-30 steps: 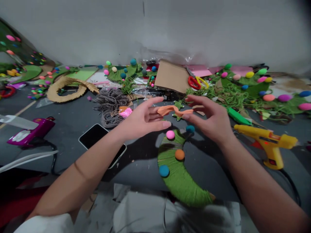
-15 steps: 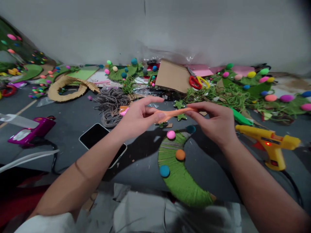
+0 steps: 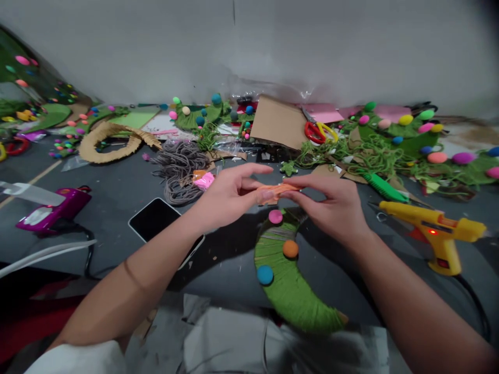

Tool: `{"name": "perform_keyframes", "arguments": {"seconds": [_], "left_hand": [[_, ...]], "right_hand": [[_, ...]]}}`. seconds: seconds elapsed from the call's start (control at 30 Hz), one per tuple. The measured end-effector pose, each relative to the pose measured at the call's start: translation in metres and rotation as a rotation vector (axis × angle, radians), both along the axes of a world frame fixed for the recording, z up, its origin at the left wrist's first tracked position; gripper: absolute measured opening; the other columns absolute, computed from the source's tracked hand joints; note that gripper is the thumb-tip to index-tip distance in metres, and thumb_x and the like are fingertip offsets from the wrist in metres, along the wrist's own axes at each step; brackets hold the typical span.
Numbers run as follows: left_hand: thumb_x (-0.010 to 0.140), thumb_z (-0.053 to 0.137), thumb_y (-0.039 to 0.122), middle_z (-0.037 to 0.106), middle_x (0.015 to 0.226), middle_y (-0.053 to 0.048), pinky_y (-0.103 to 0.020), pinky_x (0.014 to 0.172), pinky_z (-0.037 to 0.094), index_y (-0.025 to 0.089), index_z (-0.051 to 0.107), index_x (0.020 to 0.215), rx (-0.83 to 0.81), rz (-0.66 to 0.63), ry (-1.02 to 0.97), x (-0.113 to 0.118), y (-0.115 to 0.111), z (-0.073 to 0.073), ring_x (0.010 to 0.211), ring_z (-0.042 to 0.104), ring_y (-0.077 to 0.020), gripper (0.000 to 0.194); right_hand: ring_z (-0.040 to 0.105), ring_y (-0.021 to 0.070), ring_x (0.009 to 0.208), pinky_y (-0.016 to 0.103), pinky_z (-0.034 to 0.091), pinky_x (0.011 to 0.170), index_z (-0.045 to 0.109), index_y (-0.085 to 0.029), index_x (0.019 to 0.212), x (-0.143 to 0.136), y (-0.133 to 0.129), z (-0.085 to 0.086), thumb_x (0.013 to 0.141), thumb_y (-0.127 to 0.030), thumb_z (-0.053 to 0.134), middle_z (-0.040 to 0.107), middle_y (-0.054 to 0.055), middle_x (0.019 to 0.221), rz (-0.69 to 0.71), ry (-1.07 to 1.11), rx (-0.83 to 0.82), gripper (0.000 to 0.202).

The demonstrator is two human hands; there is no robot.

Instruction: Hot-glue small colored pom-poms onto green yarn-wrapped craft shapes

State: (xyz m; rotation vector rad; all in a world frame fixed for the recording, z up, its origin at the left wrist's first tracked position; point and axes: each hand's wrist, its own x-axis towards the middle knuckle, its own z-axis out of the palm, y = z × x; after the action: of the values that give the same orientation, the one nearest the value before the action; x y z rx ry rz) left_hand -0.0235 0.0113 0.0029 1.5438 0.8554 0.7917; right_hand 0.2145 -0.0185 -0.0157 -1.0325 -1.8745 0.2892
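Note:
Between my hands is a piece of soft orange modelling clay (image 3: 278,191), short and streaked with folds. My left hand (image 3: 230,195) pinches its left end between thumb and fingers, index finger held out straight. The fingertips of my right hand (image 3: 333,205) press on the other end. Just below, a crescent wrapped in green yarn (image 3: 284,293) lies on the dark table. A pink ball (image 3: 275,216), an orange ball (image 3: 290,249) and a blue ball (image 3: 265,275) sit on it. Behind my fingers lies a small green star (image 3: 289,168).
A yellow glue gun (image 3: 440,223) with a lit red light stands at right, a purple one (image 3: 58,208) at left. A phone (image 3: 154,218) lies beside my left forearm. Behind are grey yarn (image 3: 181,166), a cardboard ring (image 3: 111,148), scissors (image 3: 315,132) and a green brush (image 3: 384,184).
My hands have come closer together. The orange clay has gone from a long stretched strand to a short folded piece. The crescent and the tools stay in place.

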Motion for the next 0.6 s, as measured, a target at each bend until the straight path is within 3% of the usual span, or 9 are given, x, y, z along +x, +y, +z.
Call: {"name": "perform_keyframes", "arguments": {"seconds": [0.1,0.17,0.23,0.33,0.47,0.6], "left_hand": [[0.089,0.082,0.041,0.084,0.101,-0.011,-0.03,0.083,0.063,0.014,0.069,0.129,0.076,0.079,0.025,-0.004,0.006,0.005,0.098,0.081,-0.0241,0.05],[0.089,0.083,0.039,0.084,0.106,-0.011,-0.028,0.086,0.063,0.014,0.069,0.128,0.071,0.119,-0.025,-0.003,0.007,0.007,0.1,0.08,-0.0223,0.048],[0.089,0.084,0.037,0.082,0.119,-0.011,-0.027,0.092,0.062,0.015,0.068,0.13,-0.006,0.096,-0.131,0.001,0.005,0.007,0.109,0.078,-0.021,0.048],[0.085,0.088,0.033,0.078,0.13,-0.01,-0.026,0.095,0.062,0.018,0.066,0.133,-0.139,-0.009,-0.266,0.009,-0.003,0.004,0.119,0.076,-0.0213,0.055],[0.079,0.093,0.033,0.084,0.109,-0.009,-0.029,0.09,0.065,0.016,0.069,0.125,-0.202,0.001,-0.211,0.012,-0.005,0.001,0.101,0.081,-0.0209,0.054],[0.077,0.093,0.039,0.085,0.093,-0.006,-0.028,0.08,0.066,0.015,0.074,0.112,-0.174,0.083,-0.135,0.002,0.003,0.003,0.085,0.081,-0.0184,0.046]], "right_hand": [[0.08,0.0218,0.081,0.035,0.065,0.079,0.083,-0.024,0.099,0.015,0.008,0.002,0.088,-0.028,0.083,0.084,0.003,0.094,-0.19,0.103,0.002,0.012],[0.08,0.0239,0.086,0.038,0.067,0.082,0.082,-0.026,0.107,0.02,0.011,0.002,0.087,-0.031,0.084,0.084,0.004,0.101,-0.257,0.202,-0.008,0.021],[0.08,0.0265,0.097,0.041,0.067,0.086,0.078,-0.027,0.121,0.017,0.011,0.001,0.087,-0.033,0.084,0.082,0.006,0.114,-0.235,0.257,-0.025,0.035],[0.077,0.0284,0.113,0.043,0.064,0.096,0.073,-0.026,0.132,0.0,0.004,-0.002,0.086,-0.034,0.085,0.079,0.009,0.128,-0.093,0.135,-0.017,0.048],[0.079,0.0224,0.101,0.035,0.063,0.092,0.077,-0.024,0.123,-0.015,-0.005,-0.002,0.092,-0.025,0.078,0.083,0.006,0.117,0.025,-0.02,0.04,0.032],[0.079,0.0201,0.083,0.032,0.063,0.08,0.082,-0.026,0.099,-0.002,-0.001,0.002,0.091,-0.024,0.079,0.084,0.001,0.095,-0.129,0.054,0.023,0.009]]}}
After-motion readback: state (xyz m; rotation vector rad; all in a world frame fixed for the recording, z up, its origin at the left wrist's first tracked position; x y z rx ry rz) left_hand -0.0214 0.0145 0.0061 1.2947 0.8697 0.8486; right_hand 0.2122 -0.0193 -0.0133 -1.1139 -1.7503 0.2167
